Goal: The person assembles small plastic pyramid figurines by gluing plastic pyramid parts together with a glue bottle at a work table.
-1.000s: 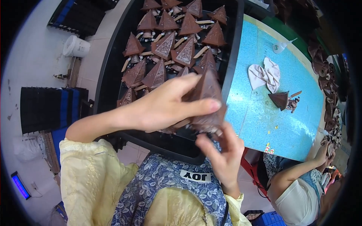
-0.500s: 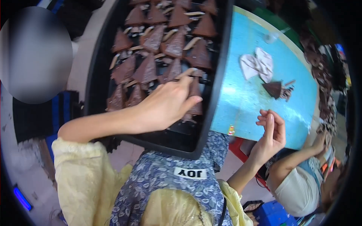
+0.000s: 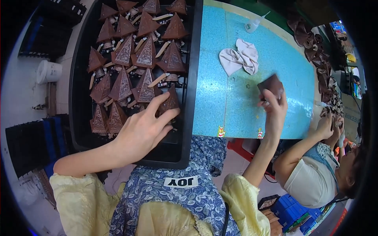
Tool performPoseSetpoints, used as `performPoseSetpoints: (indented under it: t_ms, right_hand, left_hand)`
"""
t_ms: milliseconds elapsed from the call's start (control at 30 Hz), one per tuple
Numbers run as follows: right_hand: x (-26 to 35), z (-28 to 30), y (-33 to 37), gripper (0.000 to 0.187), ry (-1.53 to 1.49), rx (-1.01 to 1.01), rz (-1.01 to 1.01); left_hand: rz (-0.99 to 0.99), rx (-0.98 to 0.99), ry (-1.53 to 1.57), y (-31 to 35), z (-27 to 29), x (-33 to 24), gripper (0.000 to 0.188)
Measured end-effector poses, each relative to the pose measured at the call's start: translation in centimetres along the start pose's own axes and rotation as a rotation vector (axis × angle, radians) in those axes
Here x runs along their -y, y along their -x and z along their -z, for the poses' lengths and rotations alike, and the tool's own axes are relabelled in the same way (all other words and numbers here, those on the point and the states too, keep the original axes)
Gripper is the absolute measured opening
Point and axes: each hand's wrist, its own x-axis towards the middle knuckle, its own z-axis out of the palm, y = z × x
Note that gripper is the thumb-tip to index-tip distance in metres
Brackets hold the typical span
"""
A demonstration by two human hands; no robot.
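Many brown, pointed figurines (image 3: 123,53) with pale stick-like parts lie in rows in a large black tray (image 3: 193,51) at the left. My left hand (image 3: 143,122) reaches into its near right part, thumb and fingers closed around a brown pointed figurine (image 3: 170,103). Over the blue table (image 3: 240,106), my right hand (image 3: 275,108) pinches another brown pointed figurine (image 3: 271,84), lifted and slightly blurred. Its underside and the palm side of my fingers are partly hidden.
A crumpled white cloth (image 3: 240,57) lies on the table, with a small clear bottle (image 3: 254,25) behind it. Several brown pieces (image 3: 323,63) line the far right edge. A co-worker (image 3: 315,181) sits at the right. A white bucket (image 3: 49,71) stands left of the tray.
My right hand, empty before, has picked the brown figurine up off the table. My left hand now has its fingers around a figurine in the tray. The view has shifted.
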Motion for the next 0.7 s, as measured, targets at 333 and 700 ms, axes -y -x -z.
performPoseSetpoints:
  t_ms: [333, 700]
  right_hand:
    - [1.2, -6.4, 6.9, 0.083, -1.498, 1.085, -0.377]
    - [4.8, -9.5, 11.3, 0.074, -0.678, 0.800, -0.378]
  left_hand:
    - [-0.199, -0.245, -0.067, -3.1, 4.6, -1.3, 0.042]
    - [0.144, 0.093, 1.482, -6.6, 2.8, -2.5, 0.044]
